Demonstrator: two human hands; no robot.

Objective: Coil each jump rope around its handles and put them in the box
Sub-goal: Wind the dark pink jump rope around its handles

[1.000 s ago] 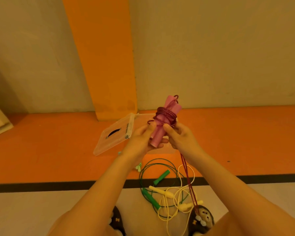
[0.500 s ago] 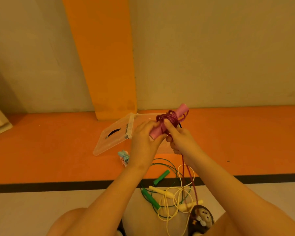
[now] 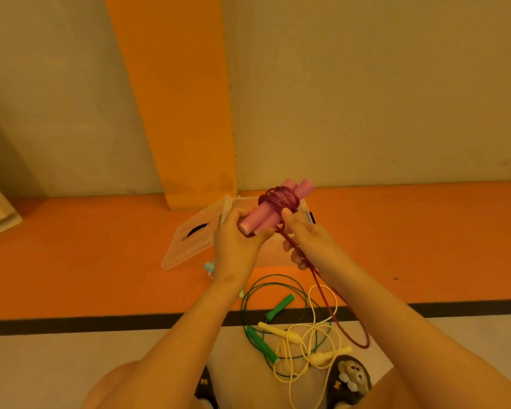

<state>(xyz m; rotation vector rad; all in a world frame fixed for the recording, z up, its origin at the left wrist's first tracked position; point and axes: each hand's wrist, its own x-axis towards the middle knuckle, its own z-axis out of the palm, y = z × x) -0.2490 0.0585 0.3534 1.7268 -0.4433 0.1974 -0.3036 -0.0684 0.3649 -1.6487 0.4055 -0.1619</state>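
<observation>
Fingers [image 3: 239,214] of left hand [image 3: 236,252] wrapped round two pink handles [image 3: 263,218], right hand [image 3: 313,242] pinching red rope [image 3: 279,200] below its coil, handles flatter than a second ago, over one box [image 3: 273,253], green rope [image 3: 260,340] and yellow rope [image 3: 281,330] loose on floor.

**Around the orange pillar**

An orange pillar [image 3: 174,98] is rising against a beige wall [image 3: 366,84]. An orange floor band [image 3: 71,261] is spreading from the pillar's foot, a black line [image 3: 101,321] is edging its near side, and pale floor [image 3: 42,373] is lying nearer still. A monkey-faced slipper [image 3: 350,376] is resting there, well apart from the pillar.
</observation>
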